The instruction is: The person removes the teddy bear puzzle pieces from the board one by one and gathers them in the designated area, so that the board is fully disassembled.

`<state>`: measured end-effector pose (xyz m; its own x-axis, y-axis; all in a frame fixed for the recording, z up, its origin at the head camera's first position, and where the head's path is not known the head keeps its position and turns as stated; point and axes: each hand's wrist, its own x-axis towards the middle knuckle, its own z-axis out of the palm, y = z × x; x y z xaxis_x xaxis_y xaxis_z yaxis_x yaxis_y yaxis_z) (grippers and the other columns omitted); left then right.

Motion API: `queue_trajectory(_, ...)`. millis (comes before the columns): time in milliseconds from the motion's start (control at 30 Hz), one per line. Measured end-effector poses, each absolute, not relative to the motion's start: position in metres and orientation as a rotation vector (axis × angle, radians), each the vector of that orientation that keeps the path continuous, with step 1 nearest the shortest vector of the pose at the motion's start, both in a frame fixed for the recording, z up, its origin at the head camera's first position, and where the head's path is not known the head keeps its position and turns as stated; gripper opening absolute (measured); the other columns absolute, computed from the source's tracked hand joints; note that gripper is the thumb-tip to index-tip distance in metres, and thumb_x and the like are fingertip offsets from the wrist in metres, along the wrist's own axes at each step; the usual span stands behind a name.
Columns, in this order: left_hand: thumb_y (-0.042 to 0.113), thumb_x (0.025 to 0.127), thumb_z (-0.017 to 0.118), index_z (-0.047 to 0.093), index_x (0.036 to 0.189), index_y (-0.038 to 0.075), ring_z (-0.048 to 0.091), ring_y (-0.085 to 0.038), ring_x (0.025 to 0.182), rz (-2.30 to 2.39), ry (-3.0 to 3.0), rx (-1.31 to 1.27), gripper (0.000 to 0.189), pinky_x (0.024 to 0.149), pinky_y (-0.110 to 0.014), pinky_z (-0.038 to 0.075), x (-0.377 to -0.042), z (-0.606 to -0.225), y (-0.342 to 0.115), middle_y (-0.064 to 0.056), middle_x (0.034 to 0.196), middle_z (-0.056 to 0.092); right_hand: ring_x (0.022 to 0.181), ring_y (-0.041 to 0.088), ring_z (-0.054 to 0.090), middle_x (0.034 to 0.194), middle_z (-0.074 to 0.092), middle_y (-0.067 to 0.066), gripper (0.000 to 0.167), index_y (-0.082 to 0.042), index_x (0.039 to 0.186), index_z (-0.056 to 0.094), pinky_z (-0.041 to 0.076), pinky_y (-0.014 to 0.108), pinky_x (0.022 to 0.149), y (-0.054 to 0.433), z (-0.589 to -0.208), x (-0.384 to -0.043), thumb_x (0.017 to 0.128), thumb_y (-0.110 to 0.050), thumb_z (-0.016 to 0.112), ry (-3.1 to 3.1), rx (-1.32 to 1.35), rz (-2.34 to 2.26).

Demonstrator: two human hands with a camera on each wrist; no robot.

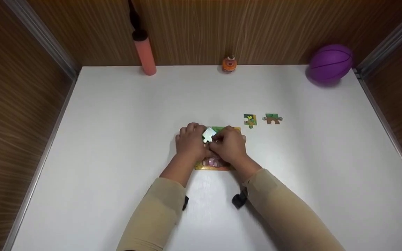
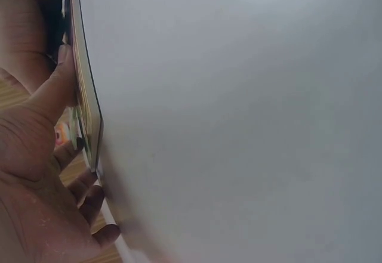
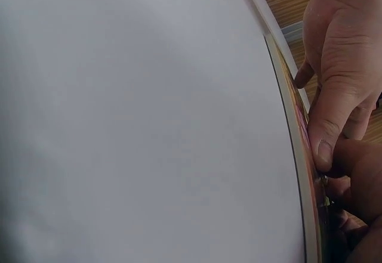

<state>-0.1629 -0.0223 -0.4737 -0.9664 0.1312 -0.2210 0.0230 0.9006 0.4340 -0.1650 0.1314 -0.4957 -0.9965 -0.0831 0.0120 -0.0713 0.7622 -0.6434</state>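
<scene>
A jigsaw puzzle board with a colourful picture lies on the white table, partly hidden under both hands. My left hand rests at its left side; in the left wrist view the thumb lies along the board and the other fingers reach to its edge and the table. Between the hands, a pale, shiny puzzle piece sits turned at an angle over the board. My right hand pinches this piece at its right side. In the right wrist view, the right hand's fingertips are partly hidden.
Two loose puzzle pieces, one green and yellow and one green and brown, lie beyond the board to the right. Along the back wall stand a pink pump, a small orange figure and a purple ball.
</scene>
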Motion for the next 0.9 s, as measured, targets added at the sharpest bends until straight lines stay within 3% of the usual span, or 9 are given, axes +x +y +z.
queue_trajectory(367,0.042,0.08,0.094,0.055,0.151,0.022,0.037,-0.031,0.144,0.627,2.835,0.111,0.083,0.113,-0.047,0.037,-0.162,-0.476,-0.022,-0.003,0.159,0.042,0.096,0.025,0.063,0.097,0.068,0.004,0.016,-0.007,0.093,0.082,0.041,0.052,0.09,0.128,-0.496,-0.164,0.087,-0.021,0.078,2.959,-0.174,-1.029)
queue_trajectory(700,0.055,0.07,0.097,0.052,0.154,0.021,0.037,-0.032,0.145,0.639,2.837,0.114,0.101,0.114,-0.048,0.035,-0.163,-0.478,-0.023,-0.005,0.159,0.042,0.106,0.028,0.066,0.112,0.067,0.011,0.016,-0.001,0.109,0.079,0.045,0.053,0.099,0.144,-0.49,-0.163,0.098,-0.012,0.072,2.947,-0.233,-1.117)
queue_trajectory(900,0.058,0.07,0.096,0.052,0.154,0.021,0.036,-0.032,0.145,0.646,2.825,0.118,0.102,0.115,-0.048,0.034,-0.162,-0.478,-0.024,-0.005,0.159,0.041,0.108,0.031,0.066,0.114,0.066,0.013,0.016,0.001,0.114,0.077,0.049,0.051,0.1,0.168,-0.483,-0.166,0.101,-0.005,0.07,2.981,-0.368,-1.088)
